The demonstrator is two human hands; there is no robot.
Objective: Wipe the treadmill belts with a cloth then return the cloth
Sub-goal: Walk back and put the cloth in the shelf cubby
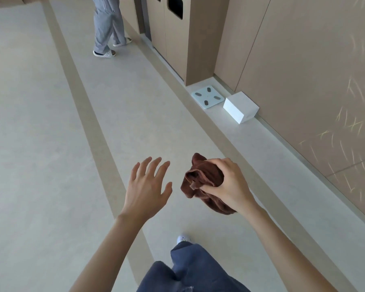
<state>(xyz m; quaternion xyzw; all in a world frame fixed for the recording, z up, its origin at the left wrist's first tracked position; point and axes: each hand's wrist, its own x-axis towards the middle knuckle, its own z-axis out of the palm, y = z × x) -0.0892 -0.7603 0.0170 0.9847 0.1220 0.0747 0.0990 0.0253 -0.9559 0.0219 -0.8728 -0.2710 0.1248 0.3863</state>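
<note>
Brown cloth was noted bunched in the right hand, fingers curled round it, held in the air above the floor. Left hand was seen spread and empty, just beside the cloth, not touching it. No treadmill was in view, so wiping could not be confirmed as done or pending. The cloth had not been put down; its return was judged outstanding. A scale and a white box were recorded by the wall, well apart from the hands. A second person was observed near the cabinet.
</note>
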